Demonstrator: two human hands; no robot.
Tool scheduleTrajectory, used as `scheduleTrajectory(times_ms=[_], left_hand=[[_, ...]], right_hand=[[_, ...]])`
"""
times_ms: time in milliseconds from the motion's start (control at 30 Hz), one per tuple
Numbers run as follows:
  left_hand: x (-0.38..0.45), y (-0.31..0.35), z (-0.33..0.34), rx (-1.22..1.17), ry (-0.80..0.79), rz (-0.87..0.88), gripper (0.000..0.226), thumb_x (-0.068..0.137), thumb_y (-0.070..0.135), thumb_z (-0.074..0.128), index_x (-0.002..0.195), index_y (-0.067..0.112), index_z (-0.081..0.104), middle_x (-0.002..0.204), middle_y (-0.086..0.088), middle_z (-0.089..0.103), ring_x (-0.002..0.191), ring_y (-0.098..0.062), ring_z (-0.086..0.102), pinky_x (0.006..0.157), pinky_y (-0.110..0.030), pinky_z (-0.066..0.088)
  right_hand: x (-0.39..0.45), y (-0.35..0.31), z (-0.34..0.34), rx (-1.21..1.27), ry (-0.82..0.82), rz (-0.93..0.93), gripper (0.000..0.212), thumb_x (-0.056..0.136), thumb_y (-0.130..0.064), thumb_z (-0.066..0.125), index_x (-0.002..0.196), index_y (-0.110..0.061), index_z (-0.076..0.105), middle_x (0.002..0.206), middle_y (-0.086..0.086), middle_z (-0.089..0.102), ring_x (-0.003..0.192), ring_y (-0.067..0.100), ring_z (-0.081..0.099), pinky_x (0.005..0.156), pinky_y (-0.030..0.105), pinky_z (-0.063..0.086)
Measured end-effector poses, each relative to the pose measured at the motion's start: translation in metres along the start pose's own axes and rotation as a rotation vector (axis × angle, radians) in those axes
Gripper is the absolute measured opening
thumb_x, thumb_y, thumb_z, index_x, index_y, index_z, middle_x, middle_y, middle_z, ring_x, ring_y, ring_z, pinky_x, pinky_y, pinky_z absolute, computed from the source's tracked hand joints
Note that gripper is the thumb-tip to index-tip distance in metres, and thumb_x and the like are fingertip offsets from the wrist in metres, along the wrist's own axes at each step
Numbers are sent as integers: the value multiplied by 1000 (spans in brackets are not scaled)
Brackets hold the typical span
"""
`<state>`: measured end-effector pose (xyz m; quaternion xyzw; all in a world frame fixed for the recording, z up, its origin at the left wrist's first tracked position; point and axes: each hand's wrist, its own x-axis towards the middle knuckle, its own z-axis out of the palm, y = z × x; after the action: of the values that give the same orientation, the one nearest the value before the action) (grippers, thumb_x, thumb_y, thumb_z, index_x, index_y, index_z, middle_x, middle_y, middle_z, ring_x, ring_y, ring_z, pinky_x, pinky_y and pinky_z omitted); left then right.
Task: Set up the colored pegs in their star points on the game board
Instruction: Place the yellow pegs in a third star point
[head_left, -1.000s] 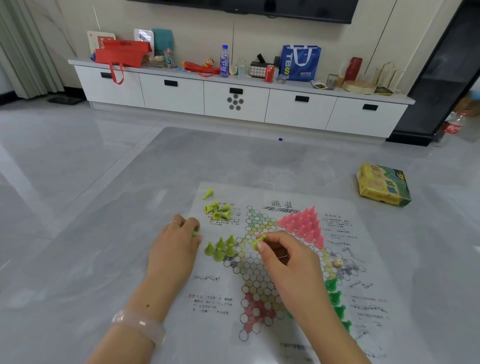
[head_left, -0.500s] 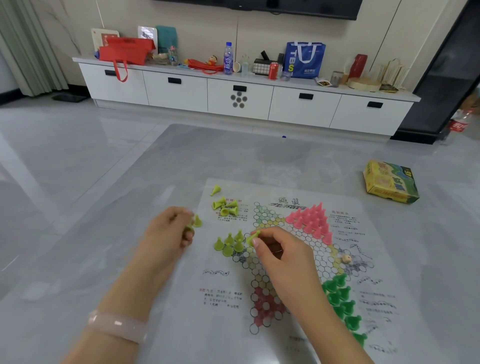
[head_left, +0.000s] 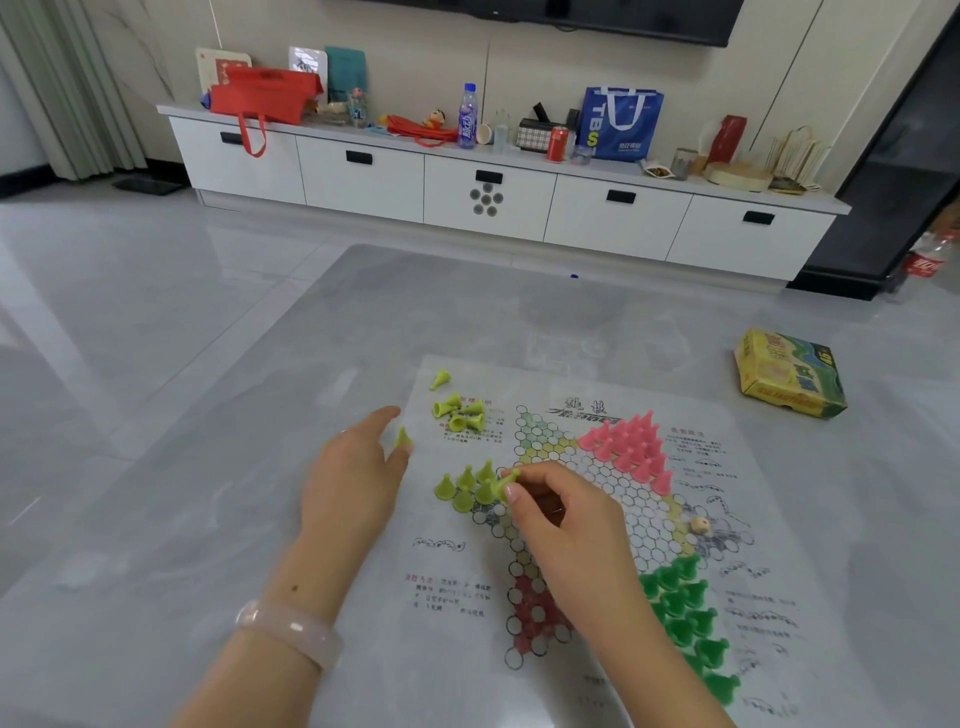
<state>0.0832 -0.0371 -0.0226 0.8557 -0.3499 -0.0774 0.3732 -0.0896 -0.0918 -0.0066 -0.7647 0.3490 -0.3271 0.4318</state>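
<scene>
The board (head_left: 597, 519), a printed paper sheet with a hexagon-cell star, lies flat on the grey tabletop (head_left: 208, 467). The right hand (head_left: 561, 519) rests over the board's middle, its grip pinching one lime peg (head_left: 506, 480) between thumb and forefinger, the peg tilted and just beside the standing lime pegs (head_left: 467, 486). Those stand upright in a small cluster on the board's left star point. The left hand (head_left: 353, 478) lies at the board's left edge with fingers mostly straight; a second lime peg (head_left: 402, 439) sits at its fingertips, touching them, but whether the grip closes on it I cannot tell. A pale bangle (head_left: 291, 631) circles that wrist.

Toward the board's far left corner, loose lime pegs (head_left: 460, 413) lie tipped over in a heap, with a single one (head_left: 440, 379) apart beyond them. Pink pegs (head_left: 628, 447) fill the board's far right star point, upright. Dark green pegs (head_left: 685, 618) fill the near right point. A small die (head_left: 700, 525) sits on the board's right side between those two groups. A yellow box (head_left: 789, 379) lies on the tabletop, well apart from the board's far right corner.
</scene>
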Motion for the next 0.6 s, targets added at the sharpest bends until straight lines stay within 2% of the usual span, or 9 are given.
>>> scheduleTrajectory(times_ms=[67,167,267,400,533,600], left_hand=[[1,-1,6,159,-75,34,43,92,29,48,135,31,41,96,-4,57,101,-25,52,72,-31,38],[3,-2,12,180,-61,3,31,92,25,46,122,28,51,105,-7,59,98,-26,54,70,-29,37],[5,-1,12,146,9,-68,16,90,18,42,98,15,56,95,-11,59,77,-26,48,64,-30,35],[4,1,11,116,3,-41,15,92,19,44,92,9,57,81,-8,55,70,-24,46,60,-28,33],[3,9,6,-46,-13,20,13,90,13,45,83,15,55,65,-5,54,56,-18,47,50,-27,35],[1,12,2,-114,-11,53,13,90,13,44,83,20,52,61,-7,55,53,-12,45,43,-15,32]], right_hand=[[-2,1,-2,2,1,6,18,84,-19,61,76,-35,62,74,-15,65,73,-6,57,66,5,42],[-3,2,-7,-3,8,24,16,84,-20,61,77,-35,63,74,-15,65,73,-6,57,66,5,42],[-3,4,-13,-7,18,33,17,84,-20,61,77,-36,62,74,-15,65,74,-7,57,66,4,42],[-3,6,-18,13,31,39,16,84,-20,61,77,-34,64,72,-18,65,71,-7,57,62,5,42],[0,6,-18,-26,38,31,19,84,-20,61,75,-38,61,72,-18,63,74,-10,56,63,3,41],[2,8,-15,-75,18,38,18,84,-21,61,77,-36,60,73,-18,62,75,-12,55,64,1,40]])
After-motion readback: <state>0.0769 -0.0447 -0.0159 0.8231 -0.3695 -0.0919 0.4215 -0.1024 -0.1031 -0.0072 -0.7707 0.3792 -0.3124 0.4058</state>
